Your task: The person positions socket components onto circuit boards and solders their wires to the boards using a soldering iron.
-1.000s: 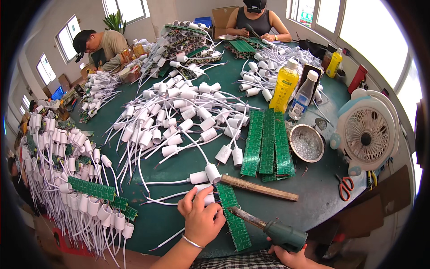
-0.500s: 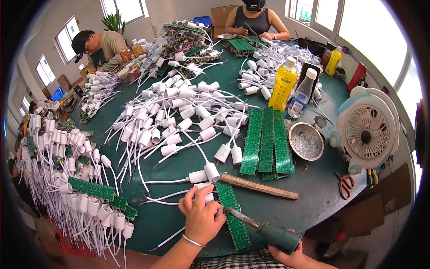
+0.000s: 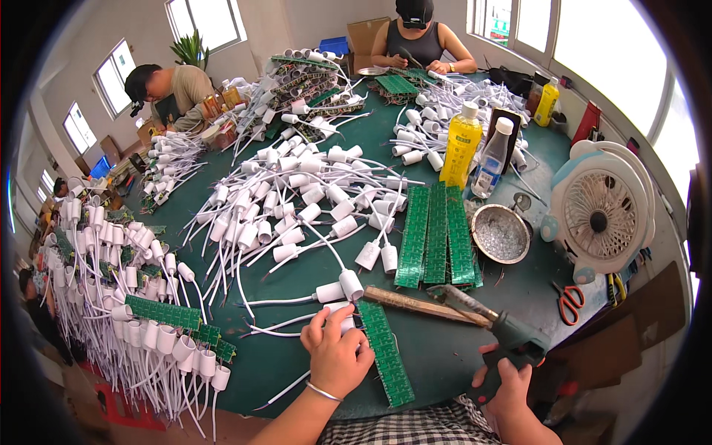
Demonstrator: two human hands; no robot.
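My left hand [image 3: 337,360], with a silver bangle at the wrist, has its fingers closed around a white lamp socket [image 3: 346,322] at the left edge of a narrow green circuit board strip [image 3: 387,356]. Another white socket [image 3: 351,285] with a wire stands at the strip's far end. My right hand [image 3: 506,382] grips the handle of a dark green soldering gun [image 3: 519,337]. Its metal barrel reaches left over a wooden stick [image 3: 400,302], with the tip away from the board. My left fingers partly hide the held socket.
A heap of wired sockets [image 3: 297,185] spreads beyond my hands. Stacked board strips [image 3: 436,237], a metal bowl [image 3: 501,233], bottles [image 3: 461,144], a fan [image 3: 602,204] and red-handled scissors [image 3: 570,304] stand to the right. Finished-looking bundles [image 3: 159,326] overhang the left edge. Two people work across the table.
My right hand has drawn the soldering gun up and right, off the board and over the wooden stick. My left hand stays at the socket.
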